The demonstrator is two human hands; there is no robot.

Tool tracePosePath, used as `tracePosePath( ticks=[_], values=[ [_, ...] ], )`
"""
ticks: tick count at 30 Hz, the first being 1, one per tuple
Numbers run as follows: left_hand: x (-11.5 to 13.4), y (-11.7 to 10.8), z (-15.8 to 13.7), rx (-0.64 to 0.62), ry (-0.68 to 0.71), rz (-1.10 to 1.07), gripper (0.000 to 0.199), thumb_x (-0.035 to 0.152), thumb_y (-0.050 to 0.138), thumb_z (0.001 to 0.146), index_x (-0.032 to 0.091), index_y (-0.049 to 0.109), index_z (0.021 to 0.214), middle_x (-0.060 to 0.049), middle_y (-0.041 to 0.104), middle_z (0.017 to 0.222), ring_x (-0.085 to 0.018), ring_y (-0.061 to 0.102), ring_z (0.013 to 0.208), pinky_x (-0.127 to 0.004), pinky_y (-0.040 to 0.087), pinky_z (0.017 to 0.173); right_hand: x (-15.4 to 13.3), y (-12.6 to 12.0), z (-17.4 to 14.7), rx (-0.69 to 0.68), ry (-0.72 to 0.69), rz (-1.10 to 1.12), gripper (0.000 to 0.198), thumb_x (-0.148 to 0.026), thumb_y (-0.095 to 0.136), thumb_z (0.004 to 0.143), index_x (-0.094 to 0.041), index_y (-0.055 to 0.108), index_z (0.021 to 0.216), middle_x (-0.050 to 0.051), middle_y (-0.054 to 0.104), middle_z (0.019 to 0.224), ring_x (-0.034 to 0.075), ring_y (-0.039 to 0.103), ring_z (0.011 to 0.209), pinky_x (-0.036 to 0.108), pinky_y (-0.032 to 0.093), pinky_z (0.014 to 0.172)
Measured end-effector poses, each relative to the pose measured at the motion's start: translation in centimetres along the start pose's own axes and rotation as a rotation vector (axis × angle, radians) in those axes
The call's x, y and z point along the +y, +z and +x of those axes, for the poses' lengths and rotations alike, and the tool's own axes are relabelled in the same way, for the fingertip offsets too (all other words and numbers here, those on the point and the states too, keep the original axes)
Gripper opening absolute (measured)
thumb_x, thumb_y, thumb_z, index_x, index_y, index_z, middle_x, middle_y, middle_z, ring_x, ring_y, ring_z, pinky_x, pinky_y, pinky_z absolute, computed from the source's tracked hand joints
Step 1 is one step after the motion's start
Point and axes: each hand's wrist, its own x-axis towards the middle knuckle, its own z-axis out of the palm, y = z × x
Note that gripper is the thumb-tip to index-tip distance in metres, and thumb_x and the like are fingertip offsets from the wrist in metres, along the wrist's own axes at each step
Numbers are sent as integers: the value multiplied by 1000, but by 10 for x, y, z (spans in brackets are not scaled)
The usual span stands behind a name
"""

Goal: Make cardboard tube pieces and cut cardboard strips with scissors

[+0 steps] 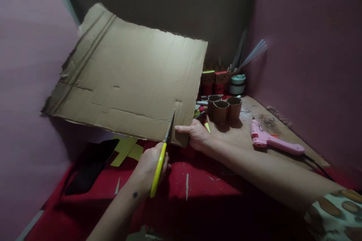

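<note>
A large sheet of brown cardboard (141, 71) with ragged edges is held up at a tilt in front of me. My left hand (154, 162) is closed round yellow-handled scissors (160, 169), whose blades reach over the lower edge of the sheet, near its right corner. Just right of the blades, my right hand (199, 133) grips that corner, thumb on the near face and the other fingers behind it, mostly hidden. Below the sheet, yellow paper strips (124, 152) lie on the red table cover (203, 175).
Right of the sheet stand several short cardboard tubes (220, 112). A pink glue gun (275, 143) with a black cord lies nearer me. Behind are small decorated boxes (215, 83), a mint-lidded jar (237, 84) and clear sticks (254, 53). A dark flat object (90, 169) lies left.
</note>
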Motion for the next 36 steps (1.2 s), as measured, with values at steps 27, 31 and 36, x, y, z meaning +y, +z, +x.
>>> tracePosePath(
  ticks=[27, 31, 36],
  values=[
    [-2, -25, -18, -272, 85, -319, 10, 26, 44, 75, 18, 49, 75, 0, 57, 61, -15, 57, 59, -26, 43, 57, -28, 16, 31, 431, -119, -39, 27, -9, 69, 61, -18, 59, 84, 1, 67, 77, 15, 60, 67, 34, 49, 72],
    [4, -23, -18, -243, 8, -332, 13, 18, 41, 66, 18, 51, 74, 0, 61, 57, -15, 60, 56, -26, 42, 54, -28, 20, 26, 447, -112, -44, 24, -8, 68, 61, -16, 60, 82, 2, 66, 73, 16, 60, 66, 34, 49, 72],
    [19, -18, -15, -138, -25, -268, 6, 20, 40, 67, 21, 45, 71, 2, 55, 43, -16, 56, 44, -24, 38, 45, -25, 19, 22, 423, -101, -46, 25, -10, 69, 59, -16, 61, 82, 3, 68, 73, 17, 61, 65, 34, 49, 69]
  ],
)
